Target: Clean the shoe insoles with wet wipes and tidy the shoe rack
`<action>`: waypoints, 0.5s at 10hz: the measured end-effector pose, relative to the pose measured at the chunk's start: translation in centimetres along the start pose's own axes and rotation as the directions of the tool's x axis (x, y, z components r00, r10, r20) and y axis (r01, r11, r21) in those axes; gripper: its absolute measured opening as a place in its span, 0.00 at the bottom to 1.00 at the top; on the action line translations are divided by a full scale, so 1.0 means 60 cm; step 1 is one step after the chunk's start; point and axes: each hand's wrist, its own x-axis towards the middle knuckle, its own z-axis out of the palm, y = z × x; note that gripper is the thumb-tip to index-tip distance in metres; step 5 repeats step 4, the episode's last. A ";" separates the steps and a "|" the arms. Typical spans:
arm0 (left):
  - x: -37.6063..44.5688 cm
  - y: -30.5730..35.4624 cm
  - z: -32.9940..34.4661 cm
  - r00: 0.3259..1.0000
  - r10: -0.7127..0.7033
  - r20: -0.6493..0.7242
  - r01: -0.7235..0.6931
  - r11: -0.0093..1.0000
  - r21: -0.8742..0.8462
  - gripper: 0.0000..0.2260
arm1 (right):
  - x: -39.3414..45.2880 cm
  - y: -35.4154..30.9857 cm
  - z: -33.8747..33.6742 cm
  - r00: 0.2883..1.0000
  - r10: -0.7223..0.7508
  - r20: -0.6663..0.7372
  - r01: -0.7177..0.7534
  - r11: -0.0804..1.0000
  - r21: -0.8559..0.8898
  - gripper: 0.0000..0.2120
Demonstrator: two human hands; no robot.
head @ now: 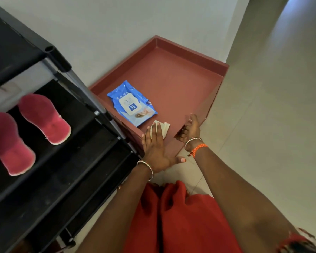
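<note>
With flat, straight fingers the left hand (pixel 154 148) covers a wipe (pixel 163 127); next, pinch and lift it toward the insoles (pixel 44 117).

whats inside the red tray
A blue wet wipes pack and a white wipe lie in the red tray. The left hand covers part of the wipe.

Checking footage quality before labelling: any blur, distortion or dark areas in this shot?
Head view: wide-angle bending curves the shoe rack; its shelves go near black; pink insoles slightly soft; left hand and wipes pack fairly sharp; top right corner blurred.
</note>
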 end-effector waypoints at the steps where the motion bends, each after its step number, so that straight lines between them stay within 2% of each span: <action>1: -0.002 0.002 -0.002 0.999 -0.022 0.029 0.021 0.999 0.034 0.66 | -0.002 0.003 -0.017 0.999 0.022 0.039 -0.021 0.999 -0.024 0.20; 2: -0.004 0.010 -0.018 0.993 -0.065 0.097 0.061 0.997 0.047 0.64 | -0.033 -0.002 -0.006 0.994 0.049 0.097 -0.044 0.998 -0.052 0.21; 3: -0.019 0.026 -0.034 0.980 -0.115 0.162 0.102 0.991 0.087 0.60 | -0.068 0.000 0.022 0.988 -0.106 0.110 0.143 0.892 -0.428 0.28; 4: -0.061 0.038 -0.021 0.977 -0.127 0.170 0.123 0.992 0.035 0.58 | -0.123 0.004 0.024 0.912 -0.298 0.282 0.390 0.412 -0.824 0.36; 5: -0.061 0.038 -0.021 0.977 -0.127 0.170 0.123 0.992 0.035 0.58 | -0.123 0.004 0.024 0.912 -0.298 0.282 0.390 0.412 -0.824 0.36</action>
